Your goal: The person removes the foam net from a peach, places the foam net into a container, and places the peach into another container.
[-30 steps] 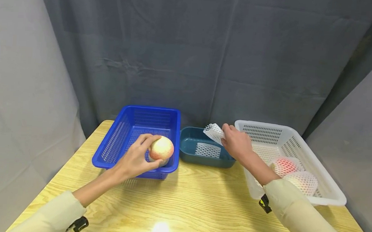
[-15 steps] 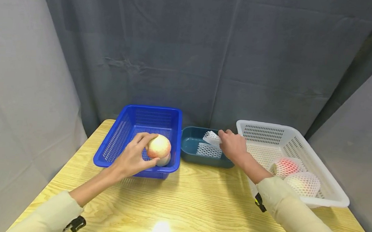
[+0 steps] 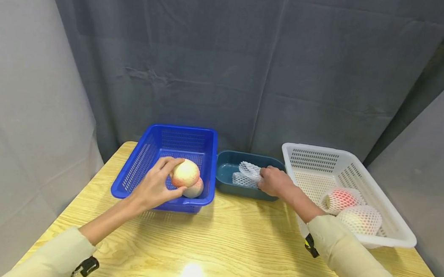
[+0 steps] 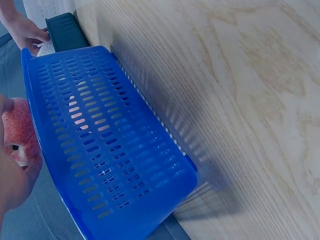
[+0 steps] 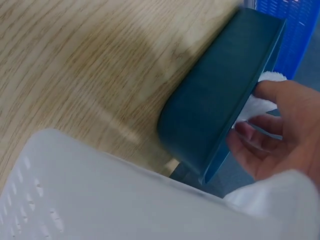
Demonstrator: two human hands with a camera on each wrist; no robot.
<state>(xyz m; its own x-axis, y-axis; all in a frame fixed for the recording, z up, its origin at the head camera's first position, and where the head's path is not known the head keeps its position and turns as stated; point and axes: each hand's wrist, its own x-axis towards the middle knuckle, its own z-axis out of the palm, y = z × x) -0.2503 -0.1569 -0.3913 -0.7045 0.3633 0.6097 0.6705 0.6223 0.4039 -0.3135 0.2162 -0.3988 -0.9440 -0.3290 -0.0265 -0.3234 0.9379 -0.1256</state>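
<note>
My left hand holds a pale yellow and red peach between thumb and fingers, just above the near right corner of the blue basket. Below it, a second peach lies in that basket. My right hand pinches a white foam fruit net inside the dark teal tray. Another foam net lies under it on the tray floor. In the right wrist view, thumb and fingers close on the crumpled net, partly hidden by the tray wall.
On the right stands a white basket with two net-wrapped peaches, one reddish peach and one paler peach. All three containers stand on a wooden table. A dark grey curtain hangs behind.
My right hand has lowered the foam net into the teal tray, onto the other net. My left hand has lifted the peach and drawn it slightly left, uncovering the second peach.
</note>
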